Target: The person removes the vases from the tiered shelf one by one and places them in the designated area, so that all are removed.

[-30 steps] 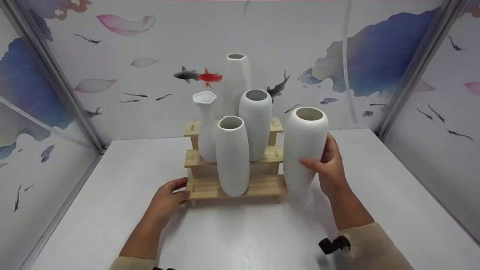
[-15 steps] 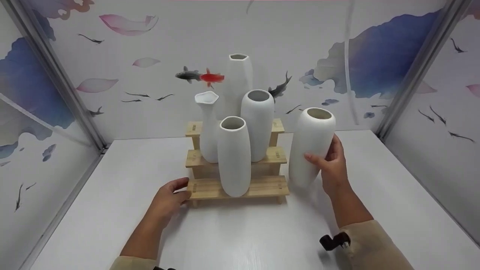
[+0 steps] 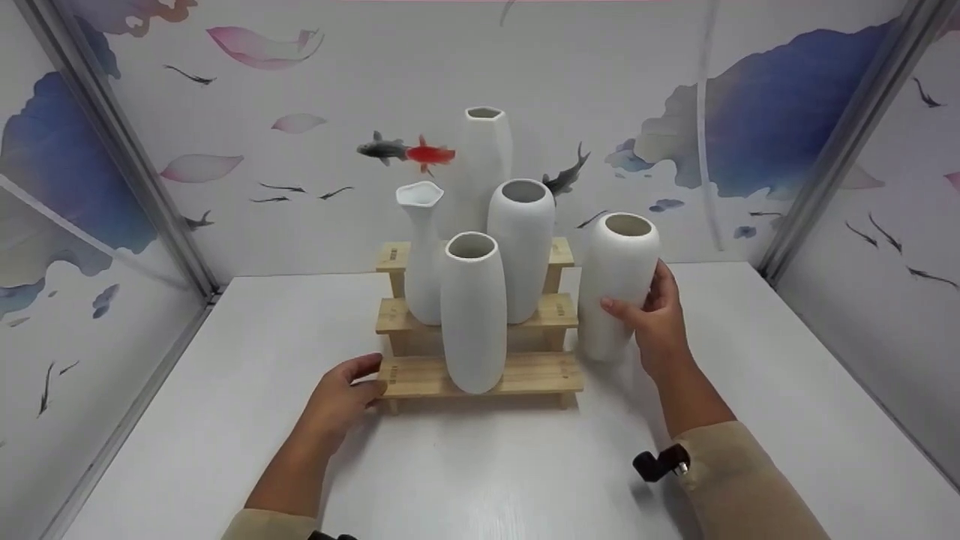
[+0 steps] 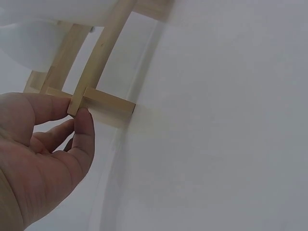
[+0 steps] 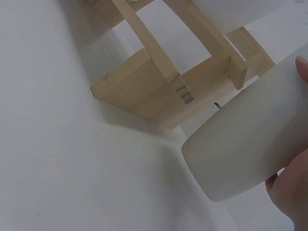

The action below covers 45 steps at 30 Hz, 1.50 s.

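On the right, my right hand (image 3: 664,322) grips a white ceramic vase (image 3: 616,289), thumb in front and fingers behind. This vase stands nearly upright beside a three-step wooden stand (image 3: 540,373), its base apart from the steps; in the right wrist view the base (image 5: 211,178) seems just off the tabletop. My left hand (image 3: 341,397) pinches the left end of the lowest step (image 4: 77,98) between thumb and fingers. A white vase (image 3: 474,322) stands on that step. The middle step carries a flared-neck vase (image 3: 424,262) and a rounded vase (image 3: 523,255).
A tall faceted vase (image 3: 486,146) rises at the back, its base hidden by those in front. The white tabletop (image 3: 480,472) is enclosed by panels printed with fish and petals (image 3: 255,112), with metal posts (image 3: 847,142) at the corners.
The vase in my right hand has moved away from the lowest step's right end, first rightward, then farther back beside the middle step. My left hand keeps its hold on the stand.
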Each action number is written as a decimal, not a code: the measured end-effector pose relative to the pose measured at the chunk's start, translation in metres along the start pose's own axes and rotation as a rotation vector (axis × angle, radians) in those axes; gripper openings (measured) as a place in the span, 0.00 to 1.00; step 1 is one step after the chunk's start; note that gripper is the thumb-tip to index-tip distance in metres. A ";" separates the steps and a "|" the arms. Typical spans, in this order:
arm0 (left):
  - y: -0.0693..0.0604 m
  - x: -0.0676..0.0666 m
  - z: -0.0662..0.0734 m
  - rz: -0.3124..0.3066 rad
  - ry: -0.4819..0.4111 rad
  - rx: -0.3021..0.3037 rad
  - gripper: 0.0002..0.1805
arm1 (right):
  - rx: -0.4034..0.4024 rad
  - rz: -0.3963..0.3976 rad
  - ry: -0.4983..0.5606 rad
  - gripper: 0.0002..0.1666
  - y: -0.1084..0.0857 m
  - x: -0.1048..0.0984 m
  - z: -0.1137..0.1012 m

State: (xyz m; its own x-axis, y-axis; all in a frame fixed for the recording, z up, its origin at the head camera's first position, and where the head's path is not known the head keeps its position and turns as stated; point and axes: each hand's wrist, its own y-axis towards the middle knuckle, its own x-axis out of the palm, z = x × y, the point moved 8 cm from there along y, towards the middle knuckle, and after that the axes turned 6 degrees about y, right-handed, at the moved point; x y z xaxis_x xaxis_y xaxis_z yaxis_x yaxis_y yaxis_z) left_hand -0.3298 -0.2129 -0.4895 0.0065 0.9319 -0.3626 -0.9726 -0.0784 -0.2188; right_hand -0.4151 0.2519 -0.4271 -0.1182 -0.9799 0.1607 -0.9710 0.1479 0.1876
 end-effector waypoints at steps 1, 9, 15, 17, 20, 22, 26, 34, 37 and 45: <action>0.000 0.000 0.000 0.001 0.001 -0.004 0.30 | 0.007 0.001 0.000 0.65 0.002 0.000 0.002; -0.002 0.001 0.001 0.002 0.009 -0.010 0.30 | 0.039 0.017 0.009 0.67 0.014 -0.002 0.012; -0.001 0.000 0.001 0.006 0.004 -0.009 0.30 | 0.065 0.018 0.005 0.68 0.024 -0.001 0.016; -0.001 -0.001 0.002 0.005 0.000 0.000 0.30 | 0.061 0.016 0.011 0.67 0.026 -0.001 0.016; -0.001 -0.001 0.002 0.004 -0.011 0.013 0.30 | 0.049 0.005 0.024 0.66 0.028 0.002 0.015; -0.001 -0.001 0.002 0.002 -0.018 0.022 0.30 | 0.041 -0.003 0.031 0.66 0.029 0.004 0.015; 0.000 0.000 0.001 0.000 -0.027 0.026 0.31 | 0.038 -0.005 0.013 0.66 0.032 0.005 0.016; -0.003 -0.001 0.002 -0.001 -0.024 0.003 0.30 | 0.048 -0.002 0.004 0.67 0.034 0.004 0.019; -0.003 -0.001 0.003 -0.005 -0.019 0.002 0.30 | 0.039 -0.008 0.005 0.67 0.034 0.005 0.020; -0.002 -0.001 0.002 -0.001 -0.014 -0.007 0.30 | 0.030 -0.017 0.009 0.67 0.033 0.006 0.022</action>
State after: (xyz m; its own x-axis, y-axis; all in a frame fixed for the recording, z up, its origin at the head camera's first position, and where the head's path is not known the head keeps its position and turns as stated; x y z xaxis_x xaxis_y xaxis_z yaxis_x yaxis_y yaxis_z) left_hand -0.3284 -0.2132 -0.4870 0.0045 0.9368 -0.3497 -0.9710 -0.0795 -0.2255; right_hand -0.4524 0.2482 -0.4418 -0.1001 -0.9810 0.1661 -0.9786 0.1272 0.1614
